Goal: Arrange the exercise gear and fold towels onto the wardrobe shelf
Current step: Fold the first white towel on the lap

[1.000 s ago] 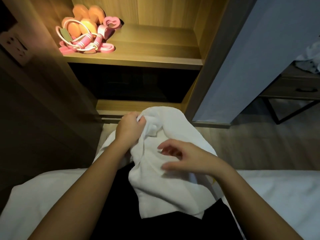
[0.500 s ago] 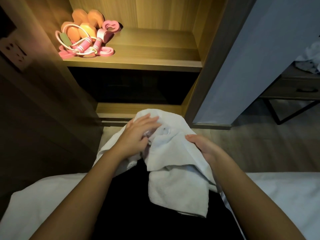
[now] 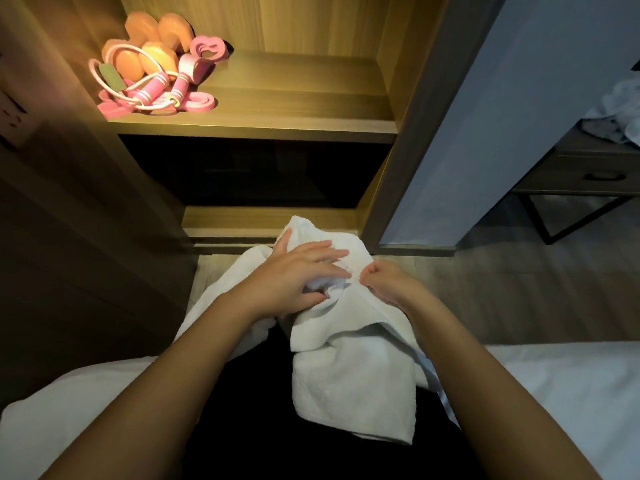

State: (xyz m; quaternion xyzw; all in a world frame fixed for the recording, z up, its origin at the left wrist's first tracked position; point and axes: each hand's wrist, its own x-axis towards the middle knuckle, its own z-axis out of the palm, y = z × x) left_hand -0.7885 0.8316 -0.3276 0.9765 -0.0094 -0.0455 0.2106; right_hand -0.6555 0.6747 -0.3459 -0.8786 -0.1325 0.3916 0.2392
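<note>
Left hand (image 3: 298, 278): laid on the far end of the towel (image 3: 353, 368), fingers straight and slightly spread, thumb tucked against a bunched fold beneath them.
Right hand (image 3: 388, 287): held just right of the left hand, fingers curled, a towel edge pinched at thumb and forefinger.
Towel: white and half gathered, draped over the lap from the hands toward the near side. More white cloth is seen under the left forearm; whether it is the same towel cannot be told.
Long axis: run near to far, with both hands at the far end.
Step judged: a fold is being formed; no neat stack has been made yet.
Wardrobe shelf (image 3: 294, 98): lit, far beyond and above the hands; no towel is seen on it.
Exercise gear: orange dumbbells (image 3: 152, 43), a pink jump rope (image 3: 156, 91), a pink heart-shaped piece (image 3: 209, 48) and a pink band (image 3: 199, 103) are piled at the shelf's left end.
Relation for the coming move: bare shelf board lies straight beyond the hands, right of the gear, so an upward carry away from the lap is likely called for. Neither hand is clearly nearer.
Lower compartment (image 3: 256, 171): dark; contents cannot be told.
Surroundings: a white bed (image 3: 571, 393) is seen near; a side table (image 3: 588, 174) far right, crumpled cloth (image 3: 620, 102) on its tabletop.
</note>
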